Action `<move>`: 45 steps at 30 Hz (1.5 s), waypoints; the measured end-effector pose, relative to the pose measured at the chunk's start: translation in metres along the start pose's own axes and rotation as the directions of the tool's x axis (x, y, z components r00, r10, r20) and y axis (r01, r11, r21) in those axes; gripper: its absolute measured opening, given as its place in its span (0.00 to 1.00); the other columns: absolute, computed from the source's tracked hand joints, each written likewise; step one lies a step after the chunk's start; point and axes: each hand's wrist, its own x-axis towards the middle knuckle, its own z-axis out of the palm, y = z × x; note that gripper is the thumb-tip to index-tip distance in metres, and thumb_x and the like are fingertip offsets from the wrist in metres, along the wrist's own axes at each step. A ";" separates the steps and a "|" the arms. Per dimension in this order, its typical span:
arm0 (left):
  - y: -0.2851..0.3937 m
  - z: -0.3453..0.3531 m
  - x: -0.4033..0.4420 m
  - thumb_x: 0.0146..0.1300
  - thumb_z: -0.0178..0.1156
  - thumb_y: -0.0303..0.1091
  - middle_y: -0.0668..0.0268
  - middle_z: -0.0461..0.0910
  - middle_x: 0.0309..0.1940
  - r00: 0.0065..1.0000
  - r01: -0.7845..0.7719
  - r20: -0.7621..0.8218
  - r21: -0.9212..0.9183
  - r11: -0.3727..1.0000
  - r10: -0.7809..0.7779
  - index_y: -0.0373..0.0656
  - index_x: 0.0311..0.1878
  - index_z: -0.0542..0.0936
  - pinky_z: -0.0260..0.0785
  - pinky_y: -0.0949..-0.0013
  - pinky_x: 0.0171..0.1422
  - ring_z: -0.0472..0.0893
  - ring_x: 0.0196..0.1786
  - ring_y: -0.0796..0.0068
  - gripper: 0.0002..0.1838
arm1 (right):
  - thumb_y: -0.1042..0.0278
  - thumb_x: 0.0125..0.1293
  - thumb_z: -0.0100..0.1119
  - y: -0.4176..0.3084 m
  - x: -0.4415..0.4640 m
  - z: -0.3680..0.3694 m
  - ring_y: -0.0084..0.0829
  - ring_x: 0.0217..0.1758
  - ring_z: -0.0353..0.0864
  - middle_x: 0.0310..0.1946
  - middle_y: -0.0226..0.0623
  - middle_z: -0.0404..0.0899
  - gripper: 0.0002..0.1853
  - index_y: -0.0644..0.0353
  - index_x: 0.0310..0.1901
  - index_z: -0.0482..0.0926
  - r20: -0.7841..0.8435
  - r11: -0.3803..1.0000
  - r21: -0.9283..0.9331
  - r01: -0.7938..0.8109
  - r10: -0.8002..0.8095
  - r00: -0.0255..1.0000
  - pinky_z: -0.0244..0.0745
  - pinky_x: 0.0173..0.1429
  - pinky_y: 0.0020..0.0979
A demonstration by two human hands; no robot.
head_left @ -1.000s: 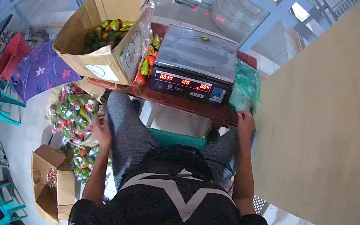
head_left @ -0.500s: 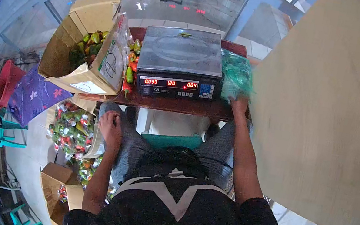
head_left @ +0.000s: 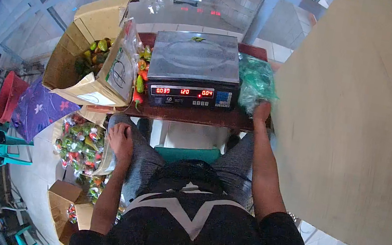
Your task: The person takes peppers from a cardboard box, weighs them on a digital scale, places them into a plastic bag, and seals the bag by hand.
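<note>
Right grip (head_left: 261,113) at the plastic's near end

Its fingers bend in at the near edge of the green plastic (head_left: 257,78) and touch it; whether they pinch any, I cannot tell, as the tips are hidden. The plastic lies on the table (head_left: 181,115), just right of the scale (head_left: 191,93). Most of it spreads ahead of the right grip and slightly to its left, the crumpled bundle's long axis running away from the person along the scale's side.

Left grip (head_left: 120,140) rests on the left thigh, fingers loosely curled, seemingly holding nothing. It is well apart from the plastic, with the right much nearer. Peppers (head_left: 140,83) lie between the scale and the box (head_left: 71,86).
</note>
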 end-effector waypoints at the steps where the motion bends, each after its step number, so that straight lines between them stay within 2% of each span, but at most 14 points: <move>1: -0.001 0.000 0.000 0.61 0.58 0.36 0.68 0.77 0.43 1.000 -0.005 -0.008 -0.007 1.000 0.005 0.48 0.39 0.77 0.60 0.52 0.59 0.73 0.51 0.59 0.06 | 0.68 0.57 0.54 0.002 0.002 0.001 0.56 0.44 0.77 0.37 0.60 0.78 0.13 0.73 0.35 0.79 0.039 1.000 -0.006 0.004 -0.004 0.999 0.71 0.47 0.49; 4: 0.003 -0.003 0.000 0.61 0.59 0.36 0.67 0.77 0.43 1.000 0.019 0.017 -0.002 1.000 -0.018 0.47 0.39 0.77 0.60 0.52 0.59 0.73 0.51 0.59 0.05 | 0.67 0.59 0.53 0.000 0.003 -0.001 0.57 0.42 0.78 0.35 0.59 0.79 0.13 0.71 0.35 0.79 -0.139 0.998 0.060 0.020 -0.011 0.990 0.71 0.45 0.50; 10: 0.010 -0.008 0.001 0.61 0.59 0.36 0.67 0.76 0.40 1.000 0.018 0.018 0.005 1.000 -0.018 0.47 0.38 0.78 0.60 0.52 0.58 0.72 0.50 0.58 0.05 | 0.68 0.60 0.58 -0.011 0.008 -0.061 0.54 0.40 0.79 0.34 0.53 0.80 0.09 0.65 0.37 0.79 -0.143 0.969 0.121 0.217 -0.199 0.970 0.72 0.45 0.50; 13: 0.005 -0.005 0.000 0.61 0.59 0.36 0.66 0.76 0.40 1.000 -0.002 0.015 0.006 1.000 0.002 0.47 0.38 0.78 0.60 0.52 0.58 0.72 0.51 0.59 0.05 | 0.64 0.59 0.63 -0.025 0.036 -0.094 0.49 0.25 0.77 0.24 0.49 0.79 0.10 0.63 0.33 0.80 -0.268 0.933 0.219 0.285 -0.223 0.937 0.72 0.33 0.43; 17: 0.003 -0.006 0.000 0.61 0.59 0.36 0.67 0.76 0.39 1.000 -0.004 0.002 -0.015 1.000 0.004 0.48 0.38 0.78 0.59 0.52 0.58 0.72 0.50 0.59 0.05 | 0.62 0.64 0.61 -0.054 0.063 -0.128 0.31 0.18 0.71 0.17 0.37 0.74 0.12 0.63 0.29 0.77 -0.291 0.894 0.390 0.221 -0.109 0.951 0.67 0.27 0.34; 22: 0.007 -0.010 0.000 0.61 0.59 0.37 0.67 0.77 0.38 1.000 0.025 -0.007 -0.035 0.999 -0.025 0.48 0.37 0.78 0.59 0.53 0.58 0.72 0.49 0.60 0.05 | 0.62 0.69 0.57 -0.099 0.073 -0.170 0.14 0.21 0.65 0.17 0.26 0.69 0.15 0.59 0.25 0.76 -0.166 0.536 0.825 0.177 -0.069 0.984 0.61 0.25 0.24; 25: 0.005 -0.007 -0.001 0.60 0.60 0.36 0.68 0.77 0.38 1.000 0.015 -0.022 -0.048 0.999 -0.016 0.48 0.36 0.78 0.59 0.54 0.57 0.72 0.49 0.61 0.05 | 0.61 0.70 0.56 -0.127 0.064 -0.208 0.14 0.19 0.65 0.16 0.20 0.68 0.15 0.55 0.24 0.75 -0.138 0.350 0.923 0.161 -0.090 0.986 0.59 0.24 0.22; 31: 0.002 -0.005 -0.003 0.60 0.60 0.35 0.68 0.79 0.37 0.994 -0.087 -0.080 -0.089 0.992 0.080 0.48 0.36 0.79 0.60 0.57 0.55 0.74 0.48 0.62 0.04 | 0.61 0.70 0.57 -0.165 0.039 -0.261 0.17 0.27 0.73 0.26 0.22 0.75 0.08 0.55 0.37 0.77 0.142 -0.126 0.981 -0.146 -0.044 0.989 0.70 0.31 0.22; 34: 0.004 -0.004 -0.001 0.60 0.60 0.35 0.65 0.79 0.36 1.000 -0.018 -0.004 -0.259 0.966 0.018 0.46 0.36 0.80 0.63 0.57 0.52 0.76 0.44 0.60 0.05 | 0.60 0.70 0.56 -0.182 0.024 -0.265 0.18 0.32 0.75 0.32 0.24 0.77 0.08 0.56 0.41 0.77 0.207 -0.144 0.968 -0.208 -0.019 0.978 0.74 0.37 0.24; 36: 0.006 0.010 0.002 0.60 0.60 0.35 0.63 0.80 0.36 0.960 -0.055 0.224 -0.439 0.897 0.168 0.44 0.36 0.80 0.65 0.56 0.51 0.77 0.43 0.58 0.06 | 0.60 0.70 0.56 -0.193 0.010 -0.270 0.18 0.34 0.76 0.32 0.25 0.77 0.09 0.56 0.41 0.77 0.285 -0.152 0.941 -0.301 -0.120 0.951 0.74 0.39 0.24; 40: 0.018 0.028 -0.012 0.61 0.60 0.35 0.59 0.80 0.35 0.667 -0.260 0.543 -0.473 0.842 0.510 0.42 0.37 0.81 0.68 0.56 0.50 0.79 0.42 0.56 0.07 | 0.60 0.70 0.56 -0.204 -0.002 -0.263 0.19 0.37 0.77 0.35 0.26 0.78 0.09 0.57 0.42 0.78 0.346 -0.141 0.915 -0.378 -0.212 0.914 0.75 0.41 0.24; 41: 0.020 0.031 -0.010 0.62 0.61 0.36 0.58 0.80 0.36 0.721 -0.179 0.501 -0.534 0.826 0.479 0.41 0.39 0.80 0.68 0.57 0.51 0.79 0.44 0.57 0.09 | 0.62 0.70 0.56 -0.201 -0.005 -0.264 0.19 0.40 0.77 0.38 0.28 0.79 0.11 0.60 0.45 0.78 0.360 -0.114 0.903 -0.415 -0.332 0.872 0.74 0.44 0.23; 44: 0.037 0.025 0.009 0.62 0.62 0.38 0.57 0.78 0.41 0.884 -0.040 0.308 -0.701 0.712 0.352 0.40 0.48 0.78 0.68 0.60 0.55 0.79 0.49 0.59 0.15 | 0.61 0.69 0.57 -0.225 -0.036 -0.270 0.20 0.40 0.77 0.38 0.27 0.80 0.14 0.62 0.48 0.78 0.372 0.148 0.927 -0.345 -0.233 0.898 0.73 0.46 0.24; 45: 0.053 0.009 0.024 0.62 0.62 0.39 0.56 0.77 0.45 0.940 -0.067 0.175 -0.745 0.663 0.291 0.40 0.53 0.76 0.68 0.61 0.56 0.78 0.52 0.60 0.19 | 0.56 0.70 0.55 -0.228 -0.046 -0.256 0.18 0.29 0.75 0.28 0.22 0.77 0.12 0.56 0.40 0.80 0.314 0.200 0.942 -0.270 -0.236 0.920 0.70 0.34 0.24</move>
